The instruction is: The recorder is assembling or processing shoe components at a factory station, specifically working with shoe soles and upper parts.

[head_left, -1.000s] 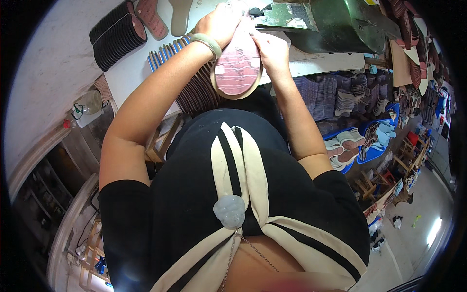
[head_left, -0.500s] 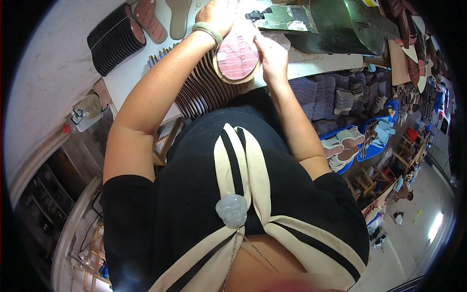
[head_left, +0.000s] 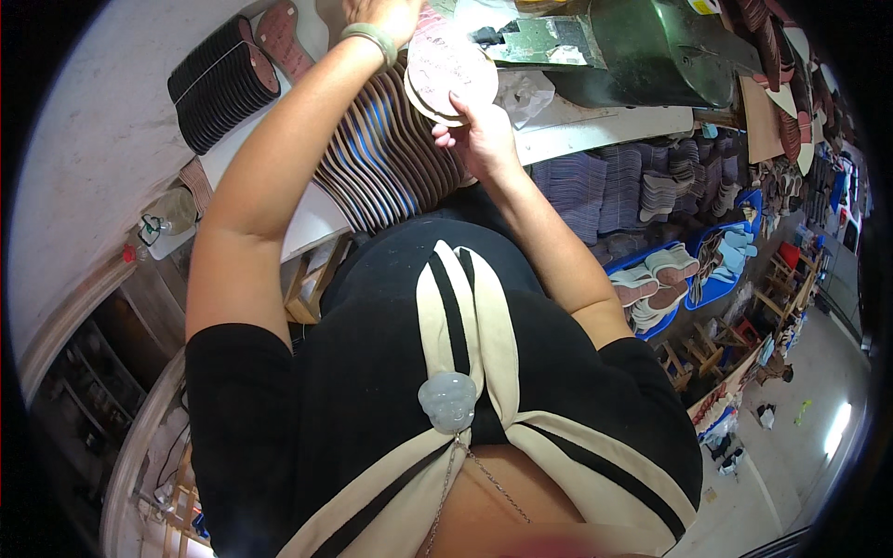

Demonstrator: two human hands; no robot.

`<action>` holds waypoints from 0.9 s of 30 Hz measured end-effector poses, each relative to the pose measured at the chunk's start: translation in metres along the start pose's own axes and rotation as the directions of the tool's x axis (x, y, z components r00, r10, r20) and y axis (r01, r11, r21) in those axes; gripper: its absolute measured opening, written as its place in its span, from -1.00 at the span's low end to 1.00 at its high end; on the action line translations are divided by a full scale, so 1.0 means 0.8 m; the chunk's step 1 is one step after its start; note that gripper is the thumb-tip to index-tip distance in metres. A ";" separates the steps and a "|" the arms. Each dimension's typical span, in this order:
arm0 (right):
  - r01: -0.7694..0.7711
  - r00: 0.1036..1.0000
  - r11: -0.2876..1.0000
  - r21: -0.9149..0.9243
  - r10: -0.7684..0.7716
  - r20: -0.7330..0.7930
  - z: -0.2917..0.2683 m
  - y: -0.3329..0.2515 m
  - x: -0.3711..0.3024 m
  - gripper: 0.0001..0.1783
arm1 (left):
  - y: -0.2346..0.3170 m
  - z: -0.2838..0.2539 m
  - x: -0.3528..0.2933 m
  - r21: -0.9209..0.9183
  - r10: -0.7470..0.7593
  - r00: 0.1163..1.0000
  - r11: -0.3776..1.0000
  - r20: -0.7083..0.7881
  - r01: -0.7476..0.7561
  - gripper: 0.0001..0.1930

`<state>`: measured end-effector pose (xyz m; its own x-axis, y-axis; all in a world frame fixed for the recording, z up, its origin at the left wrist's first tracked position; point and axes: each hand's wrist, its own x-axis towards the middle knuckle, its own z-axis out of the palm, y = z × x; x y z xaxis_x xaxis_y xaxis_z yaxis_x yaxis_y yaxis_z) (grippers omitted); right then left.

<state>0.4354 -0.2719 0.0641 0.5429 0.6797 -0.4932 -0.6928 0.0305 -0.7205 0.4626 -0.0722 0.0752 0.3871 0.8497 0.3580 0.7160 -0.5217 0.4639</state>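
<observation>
A shoe insole (head_left: 451, 70), its top face pale pink with a cream rim, lies tilted under bright light near the green machine. My right hand (head_left: 486, 139) pinches its near rounded end, thumb on top and other fingers curled below. At the top edge, beside the far end of that insole, is my left hand (head_left: 386, 17), wearing a bangle. The picture's edge cuts off its fingers, so its grip does not show. Beneath my left forearm stands a long row of insoles (head_left: 381, 153) on edge, brown with some blue edges.
A tied bundle of black insoles (head_left: 219, 88) and a loose red-brown insole (head_left: 284, 42) lie at the left of the white table (head_left: 595, 130). The green machine (head_left: 651, 56) fills the far right. Stacked dark insoles (head_left: 605, 186) and blue baskets (head_left: 712, 284) sit lower right.
My left hand has moved up and left. My right hand has shifted from the insole's right side to its near end, and the insole has moved slightly away.
</observation>
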 end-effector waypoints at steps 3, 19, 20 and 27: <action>-0.002 0.998 1.000 -0.025 0.001 -0.066 0.001 -0.021 0.001 -0.71 | 0.035 -0.071 0.041 -0.582 0.653 0.160 0.742 0.740 -0.334 -0.33; 0.160 0.984 0.941 -0.298 -0.177 -0.030 0.001 -0.034 0.034 -0.76 | -0.004 -0.077 0.036 -0.660 0.664 0.179 0.746 0.726 -0.090 -0.51; 0.159 0.984 0.942 -0.296 -0.177 -0.035 -0.002 -0.036 0.034 -0.76 | -0.002 -0.079 0.031 -0.661 0.665 0.173 0.745 0.726 -0.089 -0.51; 0.186 0.974 0.886 -0.424 -0.225 -0.042 0.001 -0.046 0.034 -0.71 | -0.047 -0.049 -0.019 -0.619 0.497 0.567 0.785 0.657 0.030 -0.51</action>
<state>0.4755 -0.2537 0.0776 0.7041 0.6243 -0.3385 -0.3112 -0.1572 -0.9373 0.4070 -0.0683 0.0840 0.9569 0.2729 -0.0993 0.2139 -0.4310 0.8766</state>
